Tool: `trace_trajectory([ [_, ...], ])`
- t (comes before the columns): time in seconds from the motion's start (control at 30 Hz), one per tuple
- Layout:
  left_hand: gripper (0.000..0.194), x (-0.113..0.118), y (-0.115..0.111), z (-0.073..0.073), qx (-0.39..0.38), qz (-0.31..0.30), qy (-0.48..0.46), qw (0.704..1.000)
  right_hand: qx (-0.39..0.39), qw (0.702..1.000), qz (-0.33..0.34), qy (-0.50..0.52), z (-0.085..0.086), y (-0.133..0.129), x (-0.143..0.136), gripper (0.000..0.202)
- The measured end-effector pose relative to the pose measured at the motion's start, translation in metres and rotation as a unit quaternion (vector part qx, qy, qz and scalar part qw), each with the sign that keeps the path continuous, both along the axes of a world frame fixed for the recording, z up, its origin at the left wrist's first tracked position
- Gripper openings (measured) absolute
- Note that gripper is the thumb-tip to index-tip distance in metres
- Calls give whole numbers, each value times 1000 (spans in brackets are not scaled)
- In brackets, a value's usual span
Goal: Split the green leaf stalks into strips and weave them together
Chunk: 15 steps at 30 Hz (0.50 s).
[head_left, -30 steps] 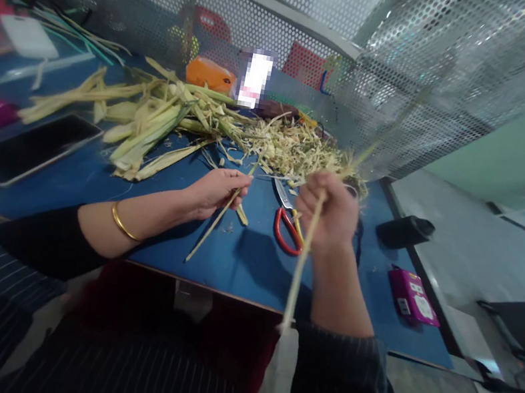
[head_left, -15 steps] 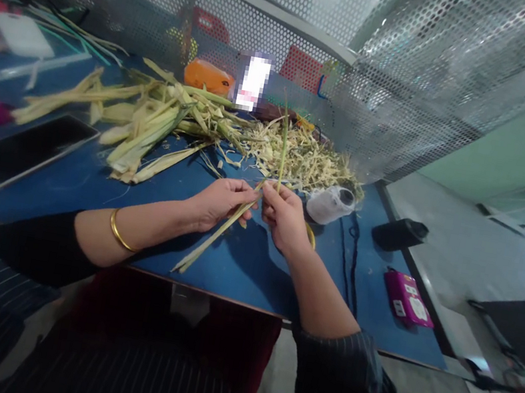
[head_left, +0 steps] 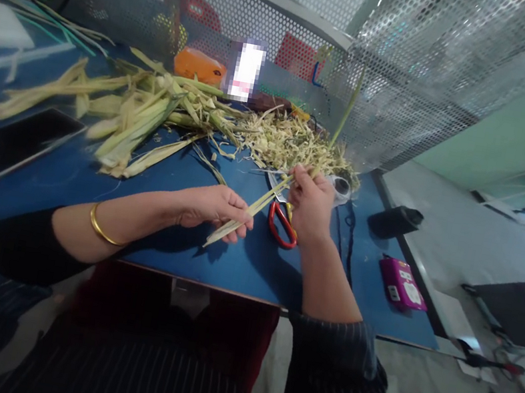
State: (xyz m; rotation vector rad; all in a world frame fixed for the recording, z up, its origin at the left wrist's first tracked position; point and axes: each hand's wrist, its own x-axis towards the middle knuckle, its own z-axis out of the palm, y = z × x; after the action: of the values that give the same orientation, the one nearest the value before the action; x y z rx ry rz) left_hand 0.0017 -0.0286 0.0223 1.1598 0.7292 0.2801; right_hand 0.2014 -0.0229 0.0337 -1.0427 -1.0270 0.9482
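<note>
A pale, narrow strand of what looks like dried corn husk [head_left: 268, 197] runs slantwise between my hands. My left hand [head_left: 219, 209] pinches its lower part, with loose ends sticking out below the fingers. Higher up, my right hand [head_left: 313, 202] is closed on the same strand, and a thin greenish length rises beyond it. Under and beside the right hand lie scissors [head_left: 282, 228] with red and yellow handles, partly covered. A whitish wrapped roll [head_left: 342, 189] is half hidden behind that hand.
Long dried husks [head_left: 141, 121] are heaped at the back left, beside a pile of shreds [head_left: 282, 142]. A dark tablet-like slab [head_left: 12, 142] lies left. On the right are a black cylinder [head_left: 395, 222] and a purple packet [head_left: 402, 283]. A perforated metal screen [head_left: 274, 12] closes the back.
My hands have moved apart along the strand: the right up and to the right, the left slightly down. The scissors have come into view between them.
</note>
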Motion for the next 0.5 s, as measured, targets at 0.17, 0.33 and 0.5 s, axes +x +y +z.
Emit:
trace_trajectory([
  [0.17, 14, 2, 10, 0, 27, 216, -89, 972, 13, 999, -27, 31, 6, -5, -7, 24],
  [0.33, 12, 4, 18, 0, 53, 333, -129, 933, -66, 991, 53, -104, -6, -12, -21, 40],
  [0.5, 14, 9, 13, -5, 66, 324, -108, 938, -97, 966, 140, -196, -26, -14, -38, 45],
])
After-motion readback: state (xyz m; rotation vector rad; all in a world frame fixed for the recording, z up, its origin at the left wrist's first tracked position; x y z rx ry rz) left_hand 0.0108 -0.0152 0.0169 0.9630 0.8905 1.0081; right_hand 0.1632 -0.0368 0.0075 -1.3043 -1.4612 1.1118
